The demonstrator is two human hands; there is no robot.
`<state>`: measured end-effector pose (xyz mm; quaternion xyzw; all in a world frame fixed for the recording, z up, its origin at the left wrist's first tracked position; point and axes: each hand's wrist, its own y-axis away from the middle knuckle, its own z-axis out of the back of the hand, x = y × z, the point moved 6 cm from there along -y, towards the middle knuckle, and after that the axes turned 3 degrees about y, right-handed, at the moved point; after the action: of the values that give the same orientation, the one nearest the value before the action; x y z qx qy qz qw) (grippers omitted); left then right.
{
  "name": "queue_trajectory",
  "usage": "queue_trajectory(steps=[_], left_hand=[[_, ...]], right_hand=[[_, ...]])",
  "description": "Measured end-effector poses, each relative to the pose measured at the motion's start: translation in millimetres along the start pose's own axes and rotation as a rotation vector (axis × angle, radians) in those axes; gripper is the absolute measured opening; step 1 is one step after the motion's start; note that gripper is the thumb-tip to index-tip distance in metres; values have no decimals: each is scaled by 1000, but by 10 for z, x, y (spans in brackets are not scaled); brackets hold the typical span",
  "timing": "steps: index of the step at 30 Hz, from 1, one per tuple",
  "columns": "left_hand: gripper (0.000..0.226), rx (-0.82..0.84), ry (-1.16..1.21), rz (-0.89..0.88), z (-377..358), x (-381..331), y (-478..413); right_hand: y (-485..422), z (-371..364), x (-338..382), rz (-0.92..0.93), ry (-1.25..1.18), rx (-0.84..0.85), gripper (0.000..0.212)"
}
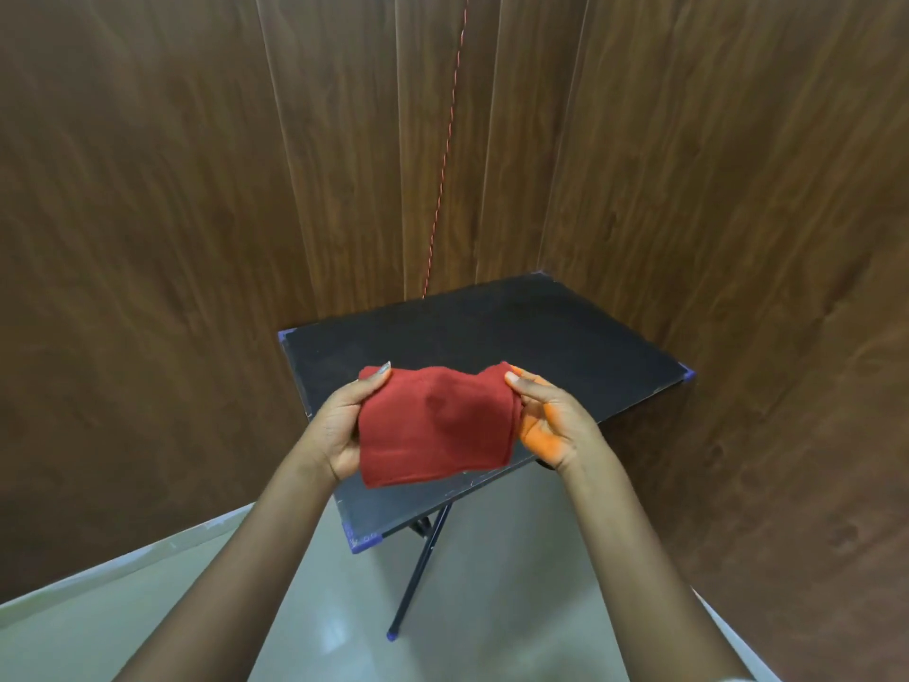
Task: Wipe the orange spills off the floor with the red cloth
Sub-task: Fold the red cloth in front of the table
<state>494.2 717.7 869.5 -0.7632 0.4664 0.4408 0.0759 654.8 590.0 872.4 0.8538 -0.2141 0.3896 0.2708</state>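
Pale floor (319,607) below shows no orange spill in view; above it, left hand (344,425) and orange-stained right hand (551,420) each have a closed grip on the folded red cloth (435,428), held over the black tabletop (492,332) — best keep it folded into a firm pad before crouching to wipe

head view: worn on the head; faces forward and down; close above both grips, bench (516,337) just beyond
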Motion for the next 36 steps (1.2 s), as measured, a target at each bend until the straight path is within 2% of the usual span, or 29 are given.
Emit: queue_trajectory(steps=[3,5,7,10,12,16,20,22,24,26,28,30,31,33,34,36], left_hand=[[17,-174,-176,-29,150,-71,-125],[29,-198,-212,-22,167,-92,-176],[32,-192,-284,-43,149,-117,-209],[30,-287,-422,-157,159,-202,-240],[31,-339,-430,-257,143,-264,-239],[36,-297,-412,-425,51,-343,-222],[41,-286,-478,-524,-36,-410,-187],[43,-319,-620,-563,-59,-467,-159],[39,-370,-898,-649,-82,-547,-111],[23,-419,-1211,-815,-151,-629,-30],[11,-441,-1348,-969,-211,-696,59],[7,-400,-1313,-1044,-216,-776,116],[7,-317,-1231,-1039,-225,-808,130],[10,-95,-962,-917,-237,-840,108],[10,-21,-816,-826,-254,-830,91],[8,5,-537,-659,-254,-749,19]], right_hand=[[-67,40,139,35,277,-93,31],[-100,34,215,86,398,-77,34],[-122,3,284,115,473,-29,36],[-156,-10,369,146,587,-8,38],[-188,6,412,182,668,-49,36],[-239,71,488,261,700,-97,34],[-219,89,537,293,629,-49,29],[-204,53,569,336,622,-12,28],[-185,23,610,401,681,8,26],[-161,-29,649,476,787,20,22],[-144,-70,699,549,898,30,17],[-143,-87,763,583,960,46,13],[-134,-95,789,575,941,78,11],[-127,-147,799,487,779,209,1],[-129,-179,791,440,690,257,7],[-179,-230,750,371,588,261,12]])
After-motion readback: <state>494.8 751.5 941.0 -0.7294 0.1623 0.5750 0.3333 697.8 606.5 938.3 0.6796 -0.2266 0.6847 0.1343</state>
